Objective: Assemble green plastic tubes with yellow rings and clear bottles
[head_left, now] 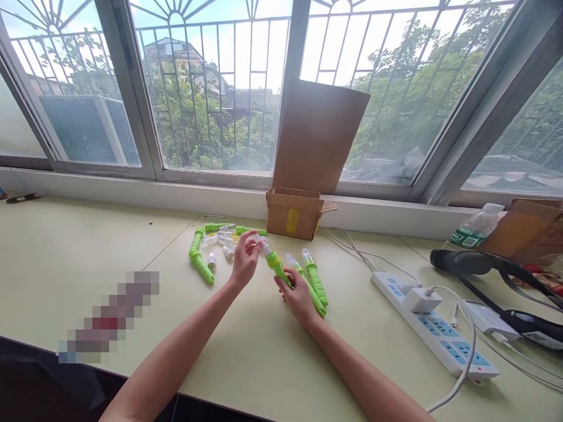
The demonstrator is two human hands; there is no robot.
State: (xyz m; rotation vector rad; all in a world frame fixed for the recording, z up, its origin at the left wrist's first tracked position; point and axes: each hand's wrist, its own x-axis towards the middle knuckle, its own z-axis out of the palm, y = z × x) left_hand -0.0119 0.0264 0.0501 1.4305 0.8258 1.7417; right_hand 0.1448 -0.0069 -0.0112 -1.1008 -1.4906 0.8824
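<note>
My right hand [298, 298] grips the lower end of a green tube-shaped piece [277, 266] and holds it tilted up to the left. My left hand [244, 258] pinches the clear cap at its upper tip. Two more assembled green pieces with clear tips [315, 280] lie on the pale table [88, 252] just right of my right hand. Further left lie a bent green handle piece [199, 261], other green parts [220, 227] and several small clear and white caps [222, 241].
A small open cardboard box [294, 214] stands against the window sill with a cardboard sheet [319, 135] behind it. To the right lie a white power strip [433, 328] with a plugged charger, cables, a black device [475, 262] and a water bottle [475, 228].
</note>
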